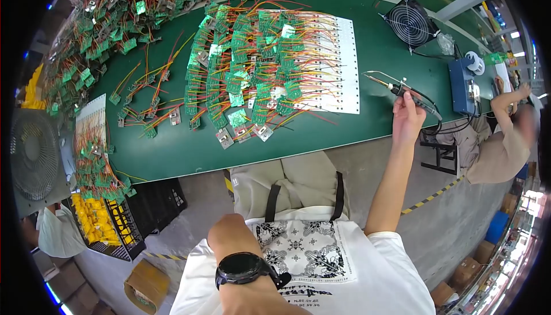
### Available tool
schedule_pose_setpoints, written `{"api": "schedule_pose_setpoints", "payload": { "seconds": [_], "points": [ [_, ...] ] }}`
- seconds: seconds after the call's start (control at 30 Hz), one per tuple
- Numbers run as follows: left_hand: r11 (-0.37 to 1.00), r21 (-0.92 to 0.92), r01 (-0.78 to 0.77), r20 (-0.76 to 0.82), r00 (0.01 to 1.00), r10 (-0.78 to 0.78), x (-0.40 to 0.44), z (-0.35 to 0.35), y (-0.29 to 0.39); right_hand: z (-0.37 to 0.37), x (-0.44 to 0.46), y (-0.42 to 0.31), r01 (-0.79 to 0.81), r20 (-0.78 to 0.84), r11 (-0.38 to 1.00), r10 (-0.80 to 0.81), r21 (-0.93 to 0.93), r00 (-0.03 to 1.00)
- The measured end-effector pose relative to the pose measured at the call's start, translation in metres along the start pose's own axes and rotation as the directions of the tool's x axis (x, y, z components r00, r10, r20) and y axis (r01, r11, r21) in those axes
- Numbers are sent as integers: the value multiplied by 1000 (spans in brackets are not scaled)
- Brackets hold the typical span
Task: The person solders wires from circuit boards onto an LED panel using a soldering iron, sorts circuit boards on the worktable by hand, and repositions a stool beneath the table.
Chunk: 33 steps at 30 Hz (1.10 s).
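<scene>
My right hand (407, 117) is closed around the handle of a soldering iron (396, 89). A thin curved feed tube runs along the iron to its tip, which points left towards a white perforated sheet (344, 62). The tip is apart from the boards. Rows of small green circuit boards (235, 82) with red and yellow wires lie on and beside that sheet. My left arm is bent up close to the camera, a black watch (240, 266) on its wrist. Only a part of my left hand (252, 300) shows at the bottom edge; its fingers are hidden.
A blue box (464, 85) with a white spool (474, 62) stands at the right, joined to the iron by cables. A black fan (410, 23) sits behind. More wired boards (115, 22) are heaped at the back left. Another person (499, 148) sits at the right.
</scene>
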<state>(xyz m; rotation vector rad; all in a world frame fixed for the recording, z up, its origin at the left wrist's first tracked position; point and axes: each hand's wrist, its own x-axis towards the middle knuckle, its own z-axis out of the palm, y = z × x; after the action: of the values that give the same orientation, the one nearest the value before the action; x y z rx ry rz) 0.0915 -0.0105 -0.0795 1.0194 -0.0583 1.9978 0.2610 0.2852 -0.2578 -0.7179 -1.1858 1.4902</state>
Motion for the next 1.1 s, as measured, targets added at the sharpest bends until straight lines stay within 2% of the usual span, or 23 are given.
{"api": "schedule_pose_setpoints", "payload": {
  "seconds": [0.53,0.57,0.63,0.7,0.73,0.77,0.8,0.87,0.9,0.93,0.97,1.0,1.07,1.1],
  "points": [
    [1000,-11,-7,-59,998,6,5,11,2,5,-2,-5,-24,-26,1000,25,18,999],
    [1000,-16,-16,-85,996,15,5,13,3,6,-2,-6,-31,-35,999,32,21,999],
    [990,0,-139,-269,954,134,-2,14,-1,7,-2,-7,-31,-43,999,33,39,999],
    [938,265,-226,-462,824,329,-13,-3,-11,6,-3,-8,-68,-62,996,71,51,996],
    [917,382,-113,-507,804,310,-21,-17,-7,3,-4,-8,-54,-55,996,58,70,997],
    [832,553,44,-545,774,321,-33,-31,-3,0,-4,-8,-76,-25,995,77,60,997],
    [691,709,140,-457,838,299,-44,-50,3,-2,-3,-8,-94,6,994,94,49,996],
    [316,851,419,-490,850,192,-58,-67,10,-2,-4,-8,-80,14,995,79,61,997],
    [79,889,451,-457,886,84,-59,-74,13,-3,-4,-8,-86,19,995,86,48,996],
    [-163,885,435,-445,895,-27,-59,-80,15,-3,-4,-8,-92,26,995,92,32,995],
    [-312,898,311,-352,932,-84,-58,-88,7,5,-4,-11,-69,-20,995,71,70,997],
    [-413,858,306,-400,902,-164,-56,-89,-1,6,-3,-12,-61,-7,995,62,83,998],
    [-648,745,159,-397,886,-240,-47,-85,-28,4,-3,-10,-89,-34,993,92,79,995],
    [-650,743,161,-393,891,-228,-47,-87,-39,5,-2,-10,-83,-47,992,88,96,995]
  ]
}}
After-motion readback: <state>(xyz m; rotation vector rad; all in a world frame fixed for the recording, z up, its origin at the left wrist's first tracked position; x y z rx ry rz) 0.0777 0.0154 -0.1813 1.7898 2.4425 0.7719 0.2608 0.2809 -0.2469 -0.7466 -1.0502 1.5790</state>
